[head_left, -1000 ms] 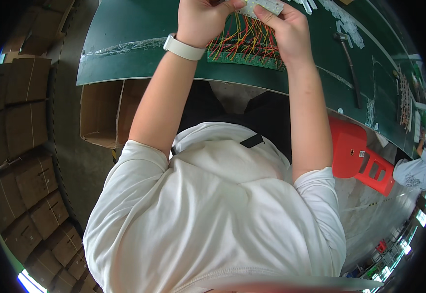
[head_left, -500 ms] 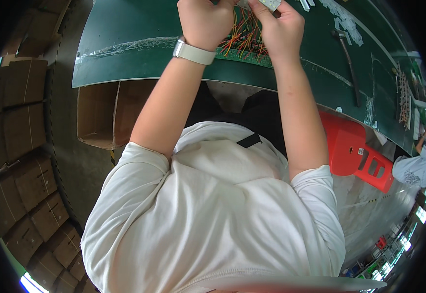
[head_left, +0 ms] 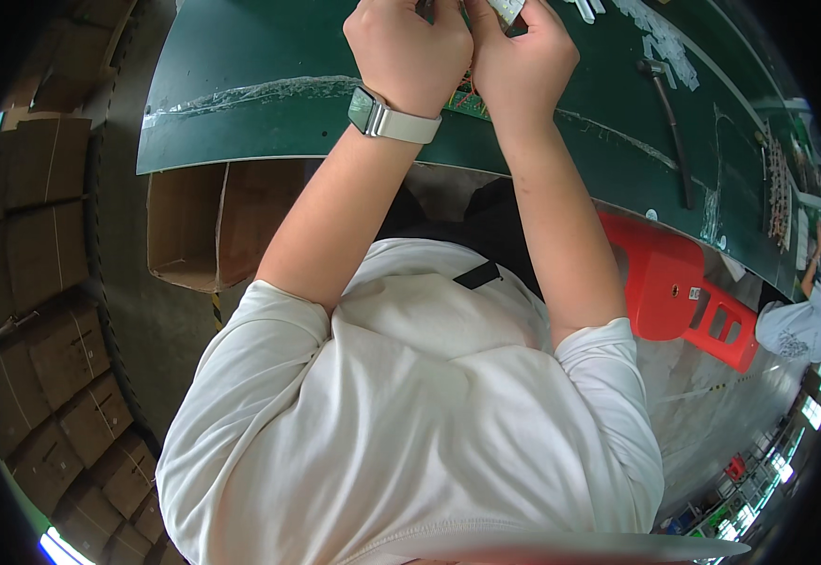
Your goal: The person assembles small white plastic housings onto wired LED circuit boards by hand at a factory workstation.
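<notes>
At the top edge of the view both hands are close together over a green table (head_left: 241, 122). My right hand (head_left: 525, 61) is closed, its thumb and fingers gripping a small pale speckled piece (head_left: 507, 8). Beside it, my left hand (head_left: 410, 55) has its fingers curled in a pinch, and whatever is in them is hidden. A watch with a light band (head_left: 403, 124) is on the left wrist. Below the hands lies a green circuit board (head_left: 472, 105) with thin red, orange and yellow wires, mostly covered by the hands.
A hammer-like tool (head_left: 671, 132) lies on the table to the right, near a heap of white strips (head_left: 660, 42). An open cardboard box (head_left: 185, 226) stands below the table at left. A red plastic stool (head_left: 660, 282) is at right, with another person (head_left: 795, 325) beyond. Stacked cartons (head_left: 43, 235) line the left.
Both hands have come closer together, the left moving right and slightly nearer, the right shifting left. They now cover most of the wires. The left wrist has turned, showing the watch face.
</notes>
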A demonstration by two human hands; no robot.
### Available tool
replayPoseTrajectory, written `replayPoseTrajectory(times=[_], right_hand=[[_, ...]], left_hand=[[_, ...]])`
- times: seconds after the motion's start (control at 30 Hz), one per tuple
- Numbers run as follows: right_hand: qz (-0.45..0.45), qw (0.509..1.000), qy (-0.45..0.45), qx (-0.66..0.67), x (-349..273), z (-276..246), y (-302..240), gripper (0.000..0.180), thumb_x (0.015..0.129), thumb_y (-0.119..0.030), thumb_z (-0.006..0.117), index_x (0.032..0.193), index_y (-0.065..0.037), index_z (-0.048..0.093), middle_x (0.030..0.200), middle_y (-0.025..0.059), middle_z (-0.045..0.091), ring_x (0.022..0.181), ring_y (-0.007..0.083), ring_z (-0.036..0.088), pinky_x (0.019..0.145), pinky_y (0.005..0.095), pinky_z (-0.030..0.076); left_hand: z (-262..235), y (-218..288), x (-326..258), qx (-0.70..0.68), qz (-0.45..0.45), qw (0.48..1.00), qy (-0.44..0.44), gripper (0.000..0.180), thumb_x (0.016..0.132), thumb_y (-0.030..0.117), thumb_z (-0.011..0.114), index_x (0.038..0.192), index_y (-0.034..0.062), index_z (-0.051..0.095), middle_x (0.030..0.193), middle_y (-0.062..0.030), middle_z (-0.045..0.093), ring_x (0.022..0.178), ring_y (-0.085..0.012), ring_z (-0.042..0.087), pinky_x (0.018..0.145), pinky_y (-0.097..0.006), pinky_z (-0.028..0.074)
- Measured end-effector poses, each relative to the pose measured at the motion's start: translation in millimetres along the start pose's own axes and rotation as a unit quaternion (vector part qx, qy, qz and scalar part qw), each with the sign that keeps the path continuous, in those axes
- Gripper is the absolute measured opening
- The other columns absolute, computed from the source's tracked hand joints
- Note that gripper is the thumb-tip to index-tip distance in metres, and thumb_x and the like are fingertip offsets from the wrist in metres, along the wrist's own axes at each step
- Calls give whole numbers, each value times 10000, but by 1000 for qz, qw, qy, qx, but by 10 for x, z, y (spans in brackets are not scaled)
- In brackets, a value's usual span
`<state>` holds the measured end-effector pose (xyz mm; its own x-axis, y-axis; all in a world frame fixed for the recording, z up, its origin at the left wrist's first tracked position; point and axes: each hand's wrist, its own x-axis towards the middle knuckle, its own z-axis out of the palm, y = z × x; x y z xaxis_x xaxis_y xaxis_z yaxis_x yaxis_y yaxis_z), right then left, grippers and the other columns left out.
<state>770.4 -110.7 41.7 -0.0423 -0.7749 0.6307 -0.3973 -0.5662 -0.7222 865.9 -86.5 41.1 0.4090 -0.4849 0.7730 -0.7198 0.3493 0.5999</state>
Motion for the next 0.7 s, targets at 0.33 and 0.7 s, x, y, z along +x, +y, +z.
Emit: replayPoseTrajectory(times=[0.33,0.7], right_hand=[[189,932,-205,233,261,-159,303,194,918,-53,782,1064,51,708,1019,88,764,923,125,691,822,282,547],[129,945,-252,162,257,-220,248,161,898,-40,788,1006,45,704,942,85,762,857,87,663,743,279,535]], left_hand=[[-133,-310,200,-455,-410,755,-234,328,972,63,608,1261,-83,659,1028,-49,721,863,-108,654,713,-227,490],[-138,-380,250,-416,-411,761,-282,151,955,65,696,1060,-44,699,989,-96,742,860,-175,720,762,-276,570]])
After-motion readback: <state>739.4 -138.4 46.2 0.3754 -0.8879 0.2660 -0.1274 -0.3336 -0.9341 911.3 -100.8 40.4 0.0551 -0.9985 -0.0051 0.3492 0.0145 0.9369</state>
